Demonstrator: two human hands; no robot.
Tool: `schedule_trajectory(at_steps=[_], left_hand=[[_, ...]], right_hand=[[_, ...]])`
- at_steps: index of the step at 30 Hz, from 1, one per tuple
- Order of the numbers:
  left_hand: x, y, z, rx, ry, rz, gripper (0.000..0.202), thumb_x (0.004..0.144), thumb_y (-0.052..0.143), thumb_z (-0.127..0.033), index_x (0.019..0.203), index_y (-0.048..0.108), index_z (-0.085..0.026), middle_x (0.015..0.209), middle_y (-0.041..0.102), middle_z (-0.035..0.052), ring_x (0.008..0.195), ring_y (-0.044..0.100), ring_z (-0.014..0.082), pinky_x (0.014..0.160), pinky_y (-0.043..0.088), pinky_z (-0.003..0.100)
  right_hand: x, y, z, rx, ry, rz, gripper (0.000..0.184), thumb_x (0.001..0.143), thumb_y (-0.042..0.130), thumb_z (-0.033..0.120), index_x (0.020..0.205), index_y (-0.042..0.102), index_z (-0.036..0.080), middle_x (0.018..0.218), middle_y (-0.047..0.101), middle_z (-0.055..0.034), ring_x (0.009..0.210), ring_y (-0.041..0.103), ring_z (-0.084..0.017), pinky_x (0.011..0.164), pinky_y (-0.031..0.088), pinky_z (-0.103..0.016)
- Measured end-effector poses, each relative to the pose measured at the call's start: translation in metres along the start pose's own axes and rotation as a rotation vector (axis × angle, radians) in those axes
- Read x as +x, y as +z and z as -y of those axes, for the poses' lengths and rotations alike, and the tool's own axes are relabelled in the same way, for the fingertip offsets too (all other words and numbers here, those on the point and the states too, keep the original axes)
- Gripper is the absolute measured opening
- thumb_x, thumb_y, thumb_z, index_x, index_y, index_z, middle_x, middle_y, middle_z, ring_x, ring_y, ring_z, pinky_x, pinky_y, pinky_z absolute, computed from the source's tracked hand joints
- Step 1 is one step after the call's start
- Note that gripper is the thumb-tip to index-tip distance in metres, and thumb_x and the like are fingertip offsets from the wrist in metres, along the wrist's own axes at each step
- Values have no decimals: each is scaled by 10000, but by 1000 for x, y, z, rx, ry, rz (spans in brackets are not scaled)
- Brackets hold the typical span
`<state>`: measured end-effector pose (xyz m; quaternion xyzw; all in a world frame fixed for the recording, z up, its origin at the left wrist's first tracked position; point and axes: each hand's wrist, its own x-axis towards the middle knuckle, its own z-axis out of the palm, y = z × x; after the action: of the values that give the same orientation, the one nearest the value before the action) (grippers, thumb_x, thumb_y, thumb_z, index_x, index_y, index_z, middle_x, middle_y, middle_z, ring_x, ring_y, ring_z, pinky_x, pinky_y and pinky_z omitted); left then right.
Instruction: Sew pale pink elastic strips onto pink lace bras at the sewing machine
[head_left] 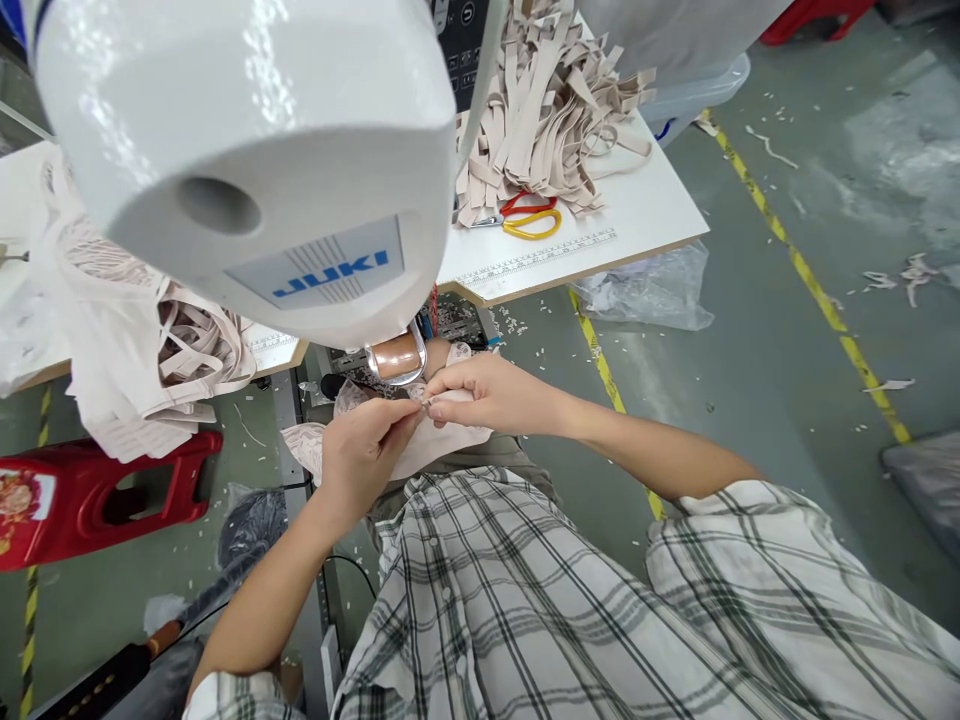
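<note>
My left hand [365, 440] and my right hand [499, 395] meet just below the head of a white JUKI sewing machine [292, 180]. Both pinch a pale pink fabric piece [442, 450], thumbs and forefingers nearly touching at one spot on it. Lace trim [306, 445] shows at the left side of the fabric, which drapes down over my lap. What exactly lies between the fingertips is too small to make out. Right above my hands is the machine's sewing area, with a shiny metal and copper-coloured part [397, 357].
Beige straps [540, 110] lie heaped on the white table [660, 215] at right, beside scissors [532, 217] with red and yellow handles. More pale fabric and straps [199, 340] hang off the left table edge. A red stool [112, 500] stands at lower left.
</note>
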<state>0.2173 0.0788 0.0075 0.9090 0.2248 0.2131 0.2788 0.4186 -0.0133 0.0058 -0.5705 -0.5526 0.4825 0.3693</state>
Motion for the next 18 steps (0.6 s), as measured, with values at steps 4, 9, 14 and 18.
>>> schedule_trajectory(at_steps=[4,9,14,18], left_hand=[[4,0,1,-69,-28,19,114,933,634,-248,913,741,-213,755,741,-10,646,656,99,594,476,191],[12,-2,5,-62,-41,108,171,944,613,-276,1061,725,-223,903,774,12,751,698,134,641,495,212],[17,1,9,100,18,236,304,1011,457,-339,890,697,-197,767,725,17,655,653,150,574,421,245],[14,8,6,251,18,154,374,1026,375,-368,834,640,-187,727,677,34,632,621,165,560,374,266]], right_hand=[[0,-1,1,-48,-2,-7,164,893,604,268,933,753,214,861,754,23,794,653,-120,715,411,-237],[1,-2,2,-85,4,-19,151,887,623,284,927,749,210,928,755,10,845,656,-133,752,412,-250],[-2,3,-1,-86,19,-69,164,899,620,325,938,741,221,904,752,17,854,653,-136,760,408,-254],[2,5,0,-235,-95,-222,183,912,586,316,961,733,218,932,715,-14,859,617,-143,743,397,-260]])
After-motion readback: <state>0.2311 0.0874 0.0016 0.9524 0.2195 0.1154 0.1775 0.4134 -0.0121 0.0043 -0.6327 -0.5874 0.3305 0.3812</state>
